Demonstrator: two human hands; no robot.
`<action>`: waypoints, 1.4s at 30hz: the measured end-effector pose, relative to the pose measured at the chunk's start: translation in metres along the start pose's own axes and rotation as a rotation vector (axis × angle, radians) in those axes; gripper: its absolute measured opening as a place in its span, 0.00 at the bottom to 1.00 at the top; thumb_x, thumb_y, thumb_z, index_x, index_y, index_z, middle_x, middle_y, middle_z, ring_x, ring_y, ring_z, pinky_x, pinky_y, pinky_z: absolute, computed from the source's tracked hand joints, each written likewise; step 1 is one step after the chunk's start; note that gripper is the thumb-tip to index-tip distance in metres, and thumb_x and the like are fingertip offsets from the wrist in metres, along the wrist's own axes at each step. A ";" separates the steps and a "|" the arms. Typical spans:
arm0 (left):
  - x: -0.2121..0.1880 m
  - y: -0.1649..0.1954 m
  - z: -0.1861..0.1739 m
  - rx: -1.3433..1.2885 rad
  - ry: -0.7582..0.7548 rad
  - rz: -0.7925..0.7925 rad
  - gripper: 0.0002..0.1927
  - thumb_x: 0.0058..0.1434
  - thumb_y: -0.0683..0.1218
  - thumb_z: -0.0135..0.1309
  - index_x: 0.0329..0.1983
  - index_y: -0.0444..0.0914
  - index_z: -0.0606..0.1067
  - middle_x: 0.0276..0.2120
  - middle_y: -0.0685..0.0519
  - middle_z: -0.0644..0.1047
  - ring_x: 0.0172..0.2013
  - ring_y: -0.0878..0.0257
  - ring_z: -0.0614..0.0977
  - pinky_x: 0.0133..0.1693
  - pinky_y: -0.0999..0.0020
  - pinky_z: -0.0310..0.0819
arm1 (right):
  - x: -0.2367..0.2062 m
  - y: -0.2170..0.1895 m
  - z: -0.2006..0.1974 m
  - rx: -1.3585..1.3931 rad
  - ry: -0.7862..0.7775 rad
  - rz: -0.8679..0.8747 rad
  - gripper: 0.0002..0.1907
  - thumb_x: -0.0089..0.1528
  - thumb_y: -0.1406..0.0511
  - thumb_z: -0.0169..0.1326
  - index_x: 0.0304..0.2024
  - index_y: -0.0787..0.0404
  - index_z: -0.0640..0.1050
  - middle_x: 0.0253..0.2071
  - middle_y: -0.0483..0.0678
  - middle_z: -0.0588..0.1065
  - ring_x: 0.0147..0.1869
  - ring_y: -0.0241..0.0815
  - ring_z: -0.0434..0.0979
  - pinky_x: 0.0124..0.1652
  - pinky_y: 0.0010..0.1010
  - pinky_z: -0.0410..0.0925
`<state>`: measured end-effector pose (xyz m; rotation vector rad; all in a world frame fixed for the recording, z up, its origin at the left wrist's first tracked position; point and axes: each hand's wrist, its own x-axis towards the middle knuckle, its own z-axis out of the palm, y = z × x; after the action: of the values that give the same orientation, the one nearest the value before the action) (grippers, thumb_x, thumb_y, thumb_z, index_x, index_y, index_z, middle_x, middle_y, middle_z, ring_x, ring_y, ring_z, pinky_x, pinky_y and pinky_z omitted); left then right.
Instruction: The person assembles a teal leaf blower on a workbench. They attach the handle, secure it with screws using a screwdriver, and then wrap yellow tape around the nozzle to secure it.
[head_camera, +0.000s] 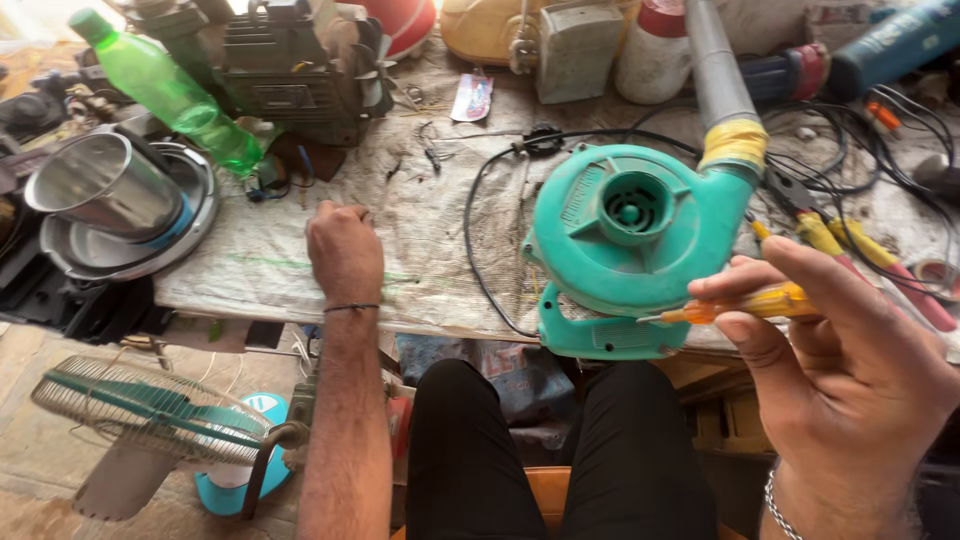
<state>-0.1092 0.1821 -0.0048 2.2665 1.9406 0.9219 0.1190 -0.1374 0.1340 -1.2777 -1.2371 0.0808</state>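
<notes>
Right hand (850, 380) holds a yellow-handled screwdriver (745, 305) pinched between thumb and fingers, the other fingers loosely curled; the hand is raised over the bench's near edge. Screwdriver long axis runs close to horizontal, handle to the right inside the grip, metal tip pointing left and lying against the lower right of the blower (625, 245). The blower lies flat on the cloth-covered bench (420, 220), round housing face up with the central intake toward the camera. Its grey nozzle (715, 70) runs up and slightly left, away from the person, with a yellow tape band at the joint; its handle (600, 335) hangs over the near bench edge, toward the knees. So the blower's long axis goes near to far, roughly crosswise to the screwdriver. Right hand is much the nearer, just right of the housing. Left hand (345, 250) rests knuckles up on the cloth, fingers curled under, well apart to the left; whether it holds anything cannot be told. A black cord (480, 200) loops between left hand and blower. Pliers (850, 255) lie right of the housing.
</notes>
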 end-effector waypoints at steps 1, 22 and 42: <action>0.002 0.001 -0.004 -0.007 -0.022 -0.006 0.08 0.64 0.43 0.61 0.46 0.40 0.84 0.46 0.44 0.79 0.47 0.50 0.79 0.49 0.57 0.77 | -0.004 0.000 -0.002 0.008 0.021 0.023 0.24 0.66 0.80 0.57 0.65 0.66 0.72 0.47 0.60 0.78 0.52 0.47 0.83 0.51 0.31 0.80; -0.152 0.135 -0.110 -0.720 -0.206 0.821 0.11 0.58 0.34 0.59 0.43 0.35 0.76 0.38 0.50 0.79 0.43 0.52 0.81 0.45 0.57 0.77 | -0.026 -0.006 -0.013 -0.103 0.017 0.129 0.28 0.61 0.81 0.57 0.64 0.63 0.72 0.45 0.59 0.80 0.52 0.48 0.84 0.55 0.37 0.80; -0.161 0.137 -0.093 -0.805 -0.306 0.653 0.20 0.58 0.38 0.63 0.54 0.40 0.75 0.41 0.56 0.83 0.52 0.53 0.80 0.55 0.56 0.71 | -0.028 0.016 -0.001 -0.084 -0.094 0.064 0.25 0.60 0.77 0.61 0.60 0.65 0.74 0.48 0.56 0.81 0.49 0.41 0.85 0.46 0.26 0.78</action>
<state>-0.0363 -0.0280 0.0570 2.2866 0.5151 1.0392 0.1174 -0.1505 0.1040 -1.4004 -1.2907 0.1376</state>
